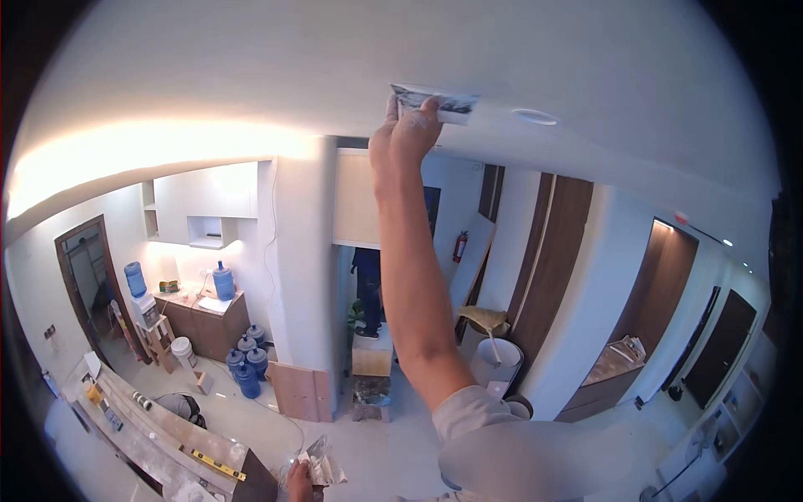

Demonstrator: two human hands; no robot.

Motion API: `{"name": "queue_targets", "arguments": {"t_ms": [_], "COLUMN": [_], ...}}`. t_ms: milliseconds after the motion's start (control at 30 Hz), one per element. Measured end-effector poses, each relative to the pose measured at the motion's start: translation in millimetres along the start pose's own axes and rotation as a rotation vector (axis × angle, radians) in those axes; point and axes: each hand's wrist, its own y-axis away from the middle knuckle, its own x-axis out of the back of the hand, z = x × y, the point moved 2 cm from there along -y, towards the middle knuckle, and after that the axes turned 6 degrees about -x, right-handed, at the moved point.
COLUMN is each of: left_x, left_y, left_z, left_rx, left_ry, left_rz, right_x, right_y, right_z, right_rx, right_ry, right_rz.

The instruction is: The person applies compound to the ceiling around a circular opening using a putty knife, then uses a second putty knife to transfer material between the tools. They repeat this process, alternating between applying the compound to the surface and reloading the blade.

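Up at the top centre of the frame, the right hand (408, 134) gripped a wide putty knife (437, 102), pressed flat against the white ceiling (251, 67). Down at the bottom edge, the left hand (299, 483) was closed around a pale smeared tool (322, 460).

A single fisheye view is taken from the head, held high and very close under the ceiling (251, 75), which is spread across the top. The right hand (406, 138) on its pad (439, 102) is caught near at 12 o'clock, the left hand (299, 483) gripping a crumpled sheet (322, 464) at 6 o'clock. The floor (393, 452) is seen far below.
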Motion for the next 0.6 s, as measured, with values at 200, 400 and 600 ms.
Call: {"name": "queue_targets", "arguments": {"t_ms": [200, 400, 600], "left_x": [-14.6, -16.8, -34.6], "left_y": [2.0, -16.9, -10.7], "left_z": [14.9, 21.7, 53.2], "left_rx": [-0.069, -0.111, -0.186], "left_ry": [0.1, 0.118, 0.115], "left_rz": [-0.003, -0.028, -0.131], "right_x": [-105.5, -111.1, 99.2], "right_y": [84.3, 140.1, 213.8], "right_z": [18.6, 20.2, 10.1], "right_rx": [0.685, 0.613, -0.397], "right_ry": [0.445, 0.554, 0.161], "right_rz": [0.067, -0.224, -0.127]}}
